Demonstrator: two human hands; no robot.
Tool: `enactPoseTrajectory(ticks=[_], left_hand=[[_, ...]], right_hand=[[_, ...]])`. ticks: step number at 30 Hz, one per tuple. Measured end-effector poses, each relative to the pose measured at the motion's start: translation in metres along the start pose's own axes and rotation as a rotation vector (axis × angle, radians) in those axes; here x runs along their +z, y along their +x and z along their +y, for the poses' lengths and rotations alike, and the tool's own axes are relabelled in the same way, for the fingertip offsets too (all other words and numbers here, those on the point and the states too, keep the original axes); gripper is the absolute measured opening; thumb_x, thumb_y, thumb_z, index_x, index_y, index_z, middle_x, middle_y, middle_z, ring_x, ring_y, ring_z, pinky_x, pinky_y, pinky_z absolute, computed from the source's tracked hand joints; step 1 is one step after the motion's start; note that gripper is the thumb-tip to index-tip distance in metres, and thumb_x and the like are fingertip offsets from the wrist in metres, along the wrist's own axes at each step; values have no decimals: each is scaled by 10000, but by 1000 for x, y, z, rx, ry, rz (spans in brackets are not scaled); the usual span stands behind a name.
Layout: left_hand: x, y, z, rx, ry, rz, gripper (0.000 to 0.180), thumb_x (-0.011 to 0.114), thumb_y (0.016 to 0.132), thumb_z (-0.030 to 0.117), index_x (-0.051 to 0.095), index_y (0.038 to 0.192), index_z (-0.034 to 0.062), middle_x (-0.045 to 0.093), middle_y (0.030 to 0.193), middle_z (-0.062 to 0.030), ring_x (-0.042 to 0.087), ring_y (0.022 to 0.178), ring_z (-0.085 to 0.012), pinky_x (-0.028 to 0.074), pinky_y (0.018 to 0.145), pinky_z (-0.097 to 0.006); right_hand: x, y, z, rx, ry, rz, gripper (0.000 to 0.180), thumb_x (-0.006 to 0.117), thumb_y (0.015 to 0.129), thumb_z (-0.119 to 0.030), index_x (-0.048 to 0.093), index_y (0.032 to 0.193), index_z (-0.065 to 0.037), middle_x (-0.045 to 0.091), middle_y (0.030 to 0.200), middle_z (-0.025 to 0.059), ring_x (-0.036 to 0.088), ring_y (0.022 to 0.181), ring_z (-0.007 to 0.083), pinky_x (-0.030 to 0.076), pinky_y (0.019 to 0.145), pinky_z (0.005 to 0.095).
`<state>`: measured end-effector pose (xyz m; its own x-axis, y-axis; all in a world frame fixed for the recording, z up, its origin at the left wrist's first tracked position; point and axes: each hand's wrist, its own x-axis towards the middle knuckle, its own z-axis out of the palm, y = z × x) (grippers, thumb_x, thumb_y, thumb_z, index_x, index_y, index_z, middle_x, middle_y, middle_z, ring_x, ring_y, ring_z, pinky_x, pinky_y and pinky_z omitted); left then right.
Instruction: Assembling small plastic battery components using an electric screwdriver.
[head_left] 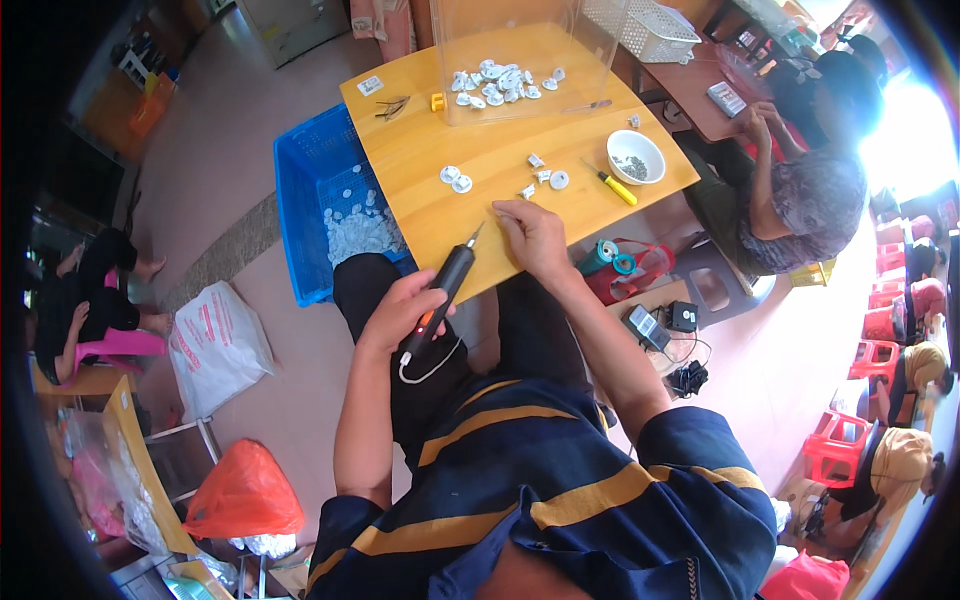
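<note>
Left hand (405, 312) closed around black cylindrical powered screwdriver (455, 272) with white cable; its tip points over near edge of yellow wooden table (415, 190), body over lap. Right hand (537, 240) at same edge, fingers partly bent; can't tell if gripping anything. Beyond it: small white plastic pieces (543, 176), yellow-handled screwdriver (618, 190), round white bowl (655, 148) holding small metal bits. Blue plastic crate (290, 200) left of table.

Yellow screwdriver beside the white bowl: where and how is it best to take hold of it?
Probably by its thick handle, with the right hand from the near side of the table: the handle's end lies toward that edge, while the thin shaft points away, toward the far left.
</note>
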<state>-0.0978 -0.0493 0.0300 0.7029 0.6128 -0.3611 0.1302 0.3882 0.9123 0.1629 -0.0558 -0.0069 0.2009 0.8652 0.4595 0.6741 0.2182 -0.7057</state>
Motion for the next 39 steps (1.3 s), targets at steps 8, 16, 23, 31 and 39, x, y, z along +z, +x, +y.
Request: enactPoseTrajectory(ticks=[8, 16, 23, 31, 39], left_hand=[[-2, -18, 2, 64, -116, 94, 330, 594, 932, 172, 558, 1198, -19, 673, 858, -94, 632, 590, -121, 529, 544, -232], [-2, -17, -5, 100, -115, 98, 350, 607, 929, 191, 563, 1195, -32, 674, 862, -94, 638, 598, -121, 528, 544, -237], [23, 16, 12, 99, -51, 36, 335, 611, 910, 191, 586, 1160, -31, 659, 844, -79, 624, 613, -110, 515, 562, -240], [37, 75, 13, 184, 44, 47, 302, 625, 887, 184, 597, 1101, -27, 626, 808, -76, 607, 635, -131, 522, 583, -272], [37, 89, -5, 192, 90, 103, 225, 624, 874, 176, 602, 1010, -2, 611, 719, -49, 593, 597, -115, 470, 542, -271]], right_hand=[[18, 24, -15, -67, -203, 39, 270, 667, 827, -35, 697, 1095, -27, 698, 1072, 189, 673, 980, 373, 555, 842, 430], [-46, 50, 10, 17, -207, 135, 210, 699, 854, -119, 729, 1050, -52, 724, 931, 169, 716, 835, 315, 566, 766, 390], [-151, 104, 107, 255, -683, 41, 238, 709, 811, -279, 757, 948, -90, 731, 853, 164, 716, 806, 333, 562, 753, 426], [-144, 119, 154, 355, -856, -182, 194, 656, 823, -266, 769, 898, -128, 733, 900, 177, 711, 861, 352, 561, 790, 449], [-149, 120, 166, 296, -837, -222, 206, 651, 839, -270, 747, 883, -93, 728, 905, 183, 702, 855, 368, 555, 773, 460]])
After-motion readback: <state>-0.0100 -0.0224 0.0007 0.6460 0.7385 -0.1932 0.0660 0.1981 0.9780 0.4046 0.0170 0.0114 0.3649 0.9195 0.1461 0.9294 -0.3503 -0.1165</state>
